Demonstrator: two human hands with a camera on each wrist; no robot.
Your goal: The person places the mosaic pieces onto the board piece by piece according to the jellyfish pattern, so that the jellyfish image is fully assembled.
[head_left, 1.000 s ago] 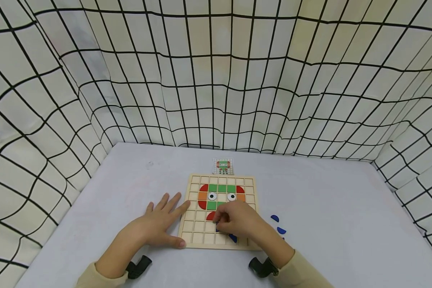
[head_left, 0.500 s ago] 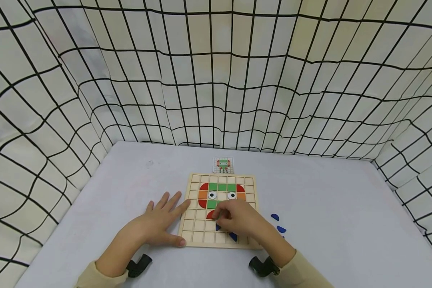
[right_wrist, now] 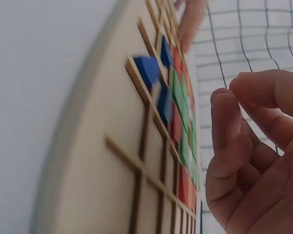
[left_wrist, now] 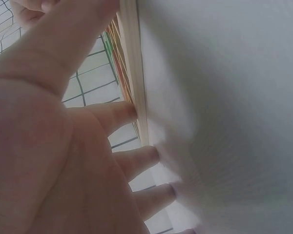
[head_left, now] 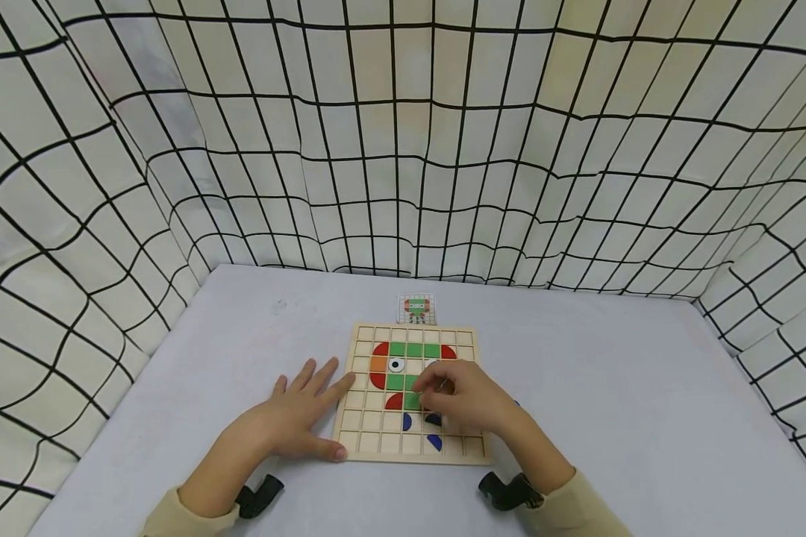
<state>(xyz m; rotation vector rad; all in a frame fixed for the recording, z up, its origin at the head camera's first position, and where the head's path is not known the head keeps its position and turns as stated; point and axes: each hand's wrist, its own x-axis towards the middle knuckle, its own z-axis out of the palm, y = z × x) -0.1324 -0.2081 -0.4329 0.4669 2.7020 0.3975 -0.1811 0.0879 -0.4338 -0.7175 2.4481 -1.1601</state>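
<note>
My left hand [head_left: 295,421] lies flat, fingers spread, bracing the puzzle board [head_left: 413,447] on the bench [head_left: 611,418]; my right hand [head_left: 466,399], fingers curled and gripping nothing visible, hovers over its green tiles [head_left: 413,349].

Grid board [head_left: 413,447]: pale unfinished wood, matt. Coloured tiles [head_left: 413,350]: painted, smooth, matt. Surface [head_left: 618,418]: grey, matt, smooth. Backdrop [head_left: 403,149]: creased white cloth, black grid lines.

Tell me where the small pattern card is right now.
In the head view, the small pattern card lies flat on the table, just beyond the far edge of the wooden grid board, near its middle, away from both hands.
</note>
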